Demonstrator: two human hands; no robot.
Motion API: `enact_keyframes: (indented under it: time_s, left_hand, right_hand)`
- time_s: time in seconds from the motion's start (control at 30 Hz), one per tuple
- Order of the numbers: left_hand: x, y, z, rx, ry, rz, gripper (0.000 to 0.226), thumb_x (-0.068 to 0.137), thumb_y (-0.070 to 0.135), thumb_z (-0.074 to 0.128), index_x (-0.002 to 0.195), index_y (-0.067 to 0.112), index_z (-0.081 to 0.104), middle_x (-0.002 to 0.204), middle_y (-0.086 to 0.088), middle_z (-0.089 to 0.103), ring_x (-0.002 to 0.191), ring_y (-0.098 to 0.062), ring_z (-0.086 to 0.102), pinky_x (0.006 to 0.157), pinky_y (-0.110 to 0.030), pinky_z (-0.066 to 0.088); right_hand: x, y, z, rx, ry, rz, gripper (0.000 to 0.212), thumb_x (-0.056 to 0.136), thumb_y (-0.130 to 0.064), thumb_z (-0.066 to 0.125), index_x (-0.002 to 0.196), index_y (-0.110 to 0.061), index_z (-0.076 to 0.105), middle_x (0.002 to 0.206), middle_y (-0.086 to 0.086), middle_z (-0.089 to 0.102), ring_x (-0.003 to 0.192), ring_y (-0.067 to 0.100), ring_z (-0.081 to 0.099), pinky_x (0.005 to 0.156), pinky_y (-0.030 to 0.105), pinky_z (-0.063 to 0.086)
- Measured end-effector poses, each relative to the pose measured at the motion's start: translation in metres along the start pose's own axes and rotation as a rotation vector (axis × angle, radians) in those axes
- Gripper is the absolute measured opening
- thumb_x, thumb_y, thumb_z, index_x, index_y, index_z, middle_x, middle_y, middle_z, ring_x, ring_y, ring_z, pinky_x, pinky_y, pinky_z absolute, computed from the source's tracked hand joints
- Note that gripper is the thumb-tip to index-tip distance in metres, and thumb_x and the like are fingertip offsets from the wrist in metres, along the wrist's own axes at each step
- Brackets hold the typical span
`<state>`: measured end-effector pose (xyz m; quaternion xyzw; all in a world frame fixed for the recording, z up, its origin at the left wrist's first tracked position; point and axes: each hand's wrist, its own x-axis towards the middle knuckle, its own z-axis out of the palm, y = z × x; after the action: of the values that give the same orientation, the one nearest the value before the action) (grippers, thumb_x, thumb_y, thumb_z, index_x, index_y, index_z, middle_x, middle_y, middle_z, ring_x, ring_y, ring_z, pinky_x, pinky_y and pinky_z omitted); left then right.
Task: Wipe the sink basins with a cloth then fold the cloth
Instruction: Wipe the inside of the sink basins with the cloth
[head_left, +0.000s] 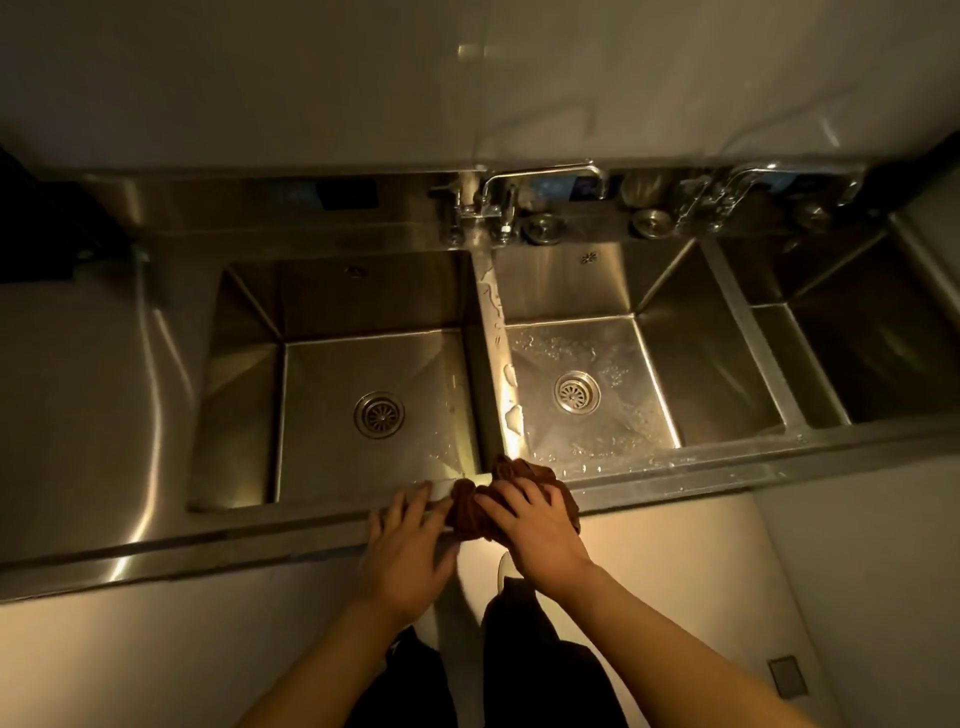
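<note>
A crumpled brown cloth lies on the sink's front rim, at the near end of the divider between the left basin and the middle basin. My right hand rests on top of the cloth with its fingers spread and curled over it. My left hand lies on the rim just left of the cloth, fingers straight, thumb against the cloth's edge. Water drops cover the middle basin's floor and the divider. The left basin looks mostly dry.
A third basin sits at the right. Two faucets and loose drain strainers stand along the back ledge. A steel drainboard extends left. My legs and a shoe show below the counter edge.
</note>
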<state>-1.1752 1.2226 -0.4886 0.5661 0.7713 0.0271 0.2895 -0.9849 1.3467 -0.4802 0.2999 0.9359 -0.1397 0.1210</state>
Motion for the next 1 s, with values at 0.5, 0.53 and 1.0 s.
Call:
enact_keyframes:
  time_s: [0.5,0.53,1.0]
  left_hand:
    - [0.042,0.034,-0.021,0.101,0.127,0.208,0.070,0.095,0.057,0.044,0.160,0.034,0.030,0.168,-0.003,0.032,0.155,-0.032,0.028,0.120,-0.062,0.018]
    - [0.041,0.033,-0.017,0.139,0.070,0.226,0.070,0.096,0.058,0.041,0.161,0.037,0.025,0.170,-0.002,0.025,0.157,-0.032,0.022,0.120,-0.062,0.013]
    - [0.112,0.039,-0.019,0.216,-0.073,0.355,0.075,0.100,0.063,0.043,0.164,0.041,0.010,0.175,0.004,-0.008,0.161,-0.031,-0.008,0.123,-0.060,-0.007]
  right_hand:
    - [0.077,0.050,-0.043,0.189,0.084,0.076,0.067,0.101,-0.047,0.045,0.159,-0.042,0.014,0.168,-0.001,0.012,0.148,0.033,0.023,0.110,0.056,0.039]
    - [0.075,0.051,-0.032,0.158,0.055,0.059,0.066,0.101,-0.049,0.044,0.159,-0.043,0.013,0.169,-0.003,0.007,0.149,0.034,0.020,0.109,0.057,0.040]
    - [0.169,0.091,-0.040,0.312,0.169,0.045,0.057,0.105,-0.040,0.046,0.159,-0.027,0.030,0.170,0.004,0.005,0.156,0.034,0.007,0.126,0.052,0.018]
